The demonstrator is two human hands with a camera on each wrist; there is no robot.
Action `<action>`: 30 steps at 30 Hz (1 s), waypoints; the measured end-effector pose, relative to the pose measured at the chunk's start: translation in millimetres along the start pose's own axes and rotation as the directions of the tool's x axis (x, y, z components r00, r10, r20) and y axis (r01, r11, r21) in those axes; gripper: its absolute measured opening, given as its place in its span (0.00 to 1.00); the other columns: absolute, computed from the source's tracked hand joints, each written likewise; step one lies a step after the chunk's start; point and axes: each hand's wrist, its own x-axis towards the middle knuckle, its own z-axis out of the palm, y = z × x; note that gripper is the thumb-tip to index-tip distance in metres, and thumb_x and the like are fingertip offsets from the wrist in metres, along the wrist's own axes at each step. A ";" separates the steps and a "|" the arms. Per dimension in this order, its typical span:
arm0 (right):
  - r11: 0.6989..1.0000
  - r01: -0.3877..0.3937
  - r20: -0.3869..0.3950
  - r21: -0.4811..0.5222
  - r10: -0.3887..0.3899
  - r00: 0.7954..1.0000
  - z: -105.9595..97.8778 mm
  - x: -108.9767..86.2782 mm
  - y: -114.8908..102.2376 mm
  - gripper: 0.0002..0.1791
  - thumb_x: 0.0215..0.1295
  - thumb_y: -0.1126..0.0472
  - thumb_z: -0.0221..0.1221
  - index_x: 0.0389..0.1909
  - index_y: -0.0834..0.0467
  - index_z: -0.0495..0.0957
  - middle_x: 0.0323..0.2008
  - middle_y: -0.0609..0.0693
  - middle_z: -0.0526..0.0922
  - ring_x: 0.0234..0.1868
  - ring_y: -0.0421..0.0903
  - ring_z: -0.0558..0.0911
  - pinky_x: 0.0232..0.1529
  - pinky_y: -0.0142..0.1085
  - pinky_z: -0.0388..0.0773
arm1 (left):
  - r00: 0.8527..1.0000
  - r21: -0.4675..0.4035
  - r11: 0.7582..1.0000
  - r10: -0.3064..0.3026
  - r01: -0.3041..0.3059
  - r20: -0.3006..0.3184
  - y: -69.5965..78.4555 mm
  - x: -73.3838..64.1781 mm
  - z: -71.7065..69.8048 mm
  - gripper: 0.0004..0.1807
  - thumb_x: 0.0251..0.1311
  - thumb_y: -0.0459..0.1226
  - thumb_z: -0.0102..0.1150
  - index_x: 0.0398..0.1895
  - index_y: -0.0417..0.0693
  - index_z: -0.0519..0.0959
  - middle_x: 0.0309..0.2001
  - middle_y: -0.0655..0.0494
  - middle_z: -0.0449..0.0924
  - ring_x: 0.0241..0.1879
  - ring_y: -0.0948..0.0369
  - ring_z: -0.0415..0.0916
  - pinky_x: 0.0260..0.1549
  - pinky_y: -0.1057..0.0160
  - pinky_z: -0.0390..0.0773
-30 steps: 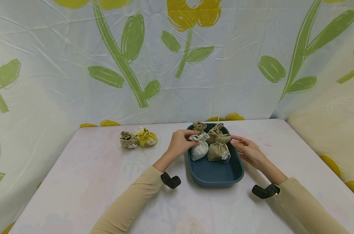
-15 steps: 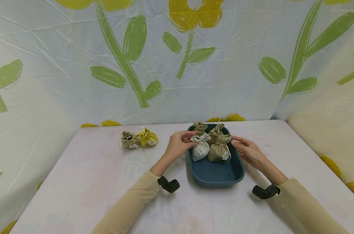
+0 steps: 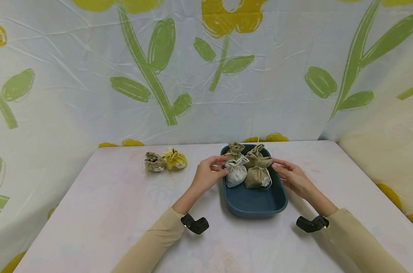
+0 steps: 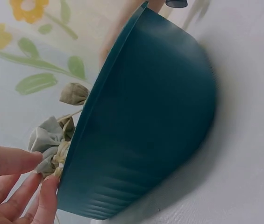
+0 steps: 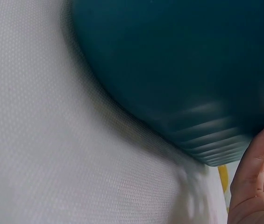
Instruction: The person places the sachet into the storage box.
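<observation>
A dark blue plastic bin (image 3: pixel 255 208) stands on the table with several small drawstring pouches at its far end. My left hand (image 3: pixel 208 172) is beside a white pouch (image 3: pixel 236 175), thumb and fingers spread apart around its left side. In the left wrist view, the thumb and fingers lie near the gathered neck of the white pouch (image 4: pixel 47 135). My right hand (image 3: pixel 293 178) has its fingertips at the bin's right rim, close to the top of a brown pouch (image 3: pixel 257 177) with a daisy. Whether they pinch the rim or the cloth is hidden.
Two more pouches, one brown (image 3: pixel 154 162) and one yellow (image 3: pixel 174 160), sit side by side toward the table's back left. Behind the table (image 3: pixel 124 220) hangs a flower-printed cloth (image 3: pixel 268 94). Black wrist cameras sit on both wrists.
My left fingers have loosened from the white pouch and drawn back slightly to its left. The right hand stays at the bin's rim. The head view has shifted a little.
</observation>
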 end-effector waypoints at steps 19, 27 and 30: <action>0.999 0.022 0.020 0.025 -0.022 1.000 -0.7 1.9 -1.6 0.25 0.73 0.54 0.51 0.66 0.57 0.59 0.35 0.32 0.78 0.31 0.30 0.75 0.35 0.26 0.76 | 0.993 -0.074 0.995 -0.067 0.060 -0.097 -20.8 -15.9 -28.2 0.19 0.60 0.31 0.62 0.56 0.44 0.78 0.50 0.38 0.81 0.41 0.51 0.84 0.32 0.61 0.84; 1.000 0.007 0.013 0.022 -0.007 1.000 -0.7 0.9 -1.2 0.19 0.72 0.53 0.52 0.60 0.49 0.64 0.34 0.31 0.78 0.32 0.30 0.75 0.36 0.26 0.75 | 0.986 0.020 0.995 -0.096 0.100 -0.134 -34.6 -27.9 -51.3 0.19 0.58 0.33 0.64 0.54 0.46 0.79 0.48 0.43 0.83 0.38 0.51 0.84 0.33 0.58 0.83; 1.000 0.004 0.010 0.012 -0.004 1.000 -0.8 0.4 -0.7 0.14 0.72 0.52 0.52 0.55 0.44 0.65 0.34 0.31 0.78 0.32 0.30 0.74 0.35 0.27 0.75 | 0.981 0.058 0.991 -0.113 0.124 -0.156 -38.6 -32.9 -62.6 0.19 0.57 0.33 0.64 0.54 0.44 0.79 0.47 0.44 0.83 0.37 0.51 0.84 0.33 0.60 0.83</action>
